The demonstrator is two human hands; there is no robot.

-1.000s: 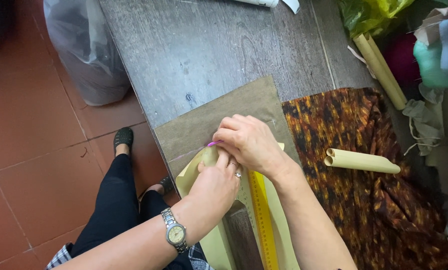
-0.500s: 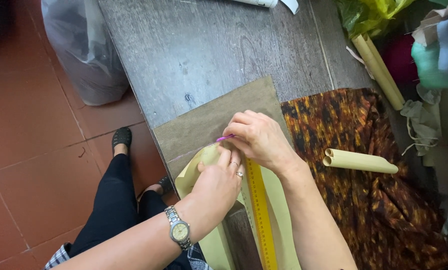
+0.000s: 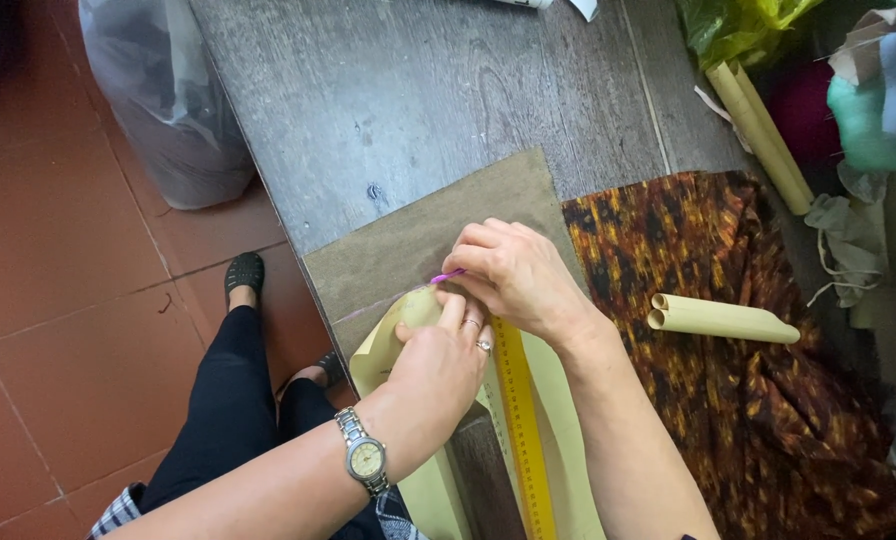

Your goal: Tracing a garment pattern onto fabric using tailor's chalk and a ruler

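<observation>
Two hands: right hand [image 3: 516,272] grip pinching purple chalk [image 3: 446,276], left hand [image 3: 440,362] flat on cream paper pattern [image 3: 558,420].

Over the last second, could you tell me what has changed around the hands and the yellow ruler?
Very little. The right hand, gripping a pink marking tool, crept slightly toward the ruler's far end. The left hand kept pressing the pale yellow paper pattern beside the yellow ruler. Ruler, olive cloth, patterned fabric and paper roll stayed put.
</observation>
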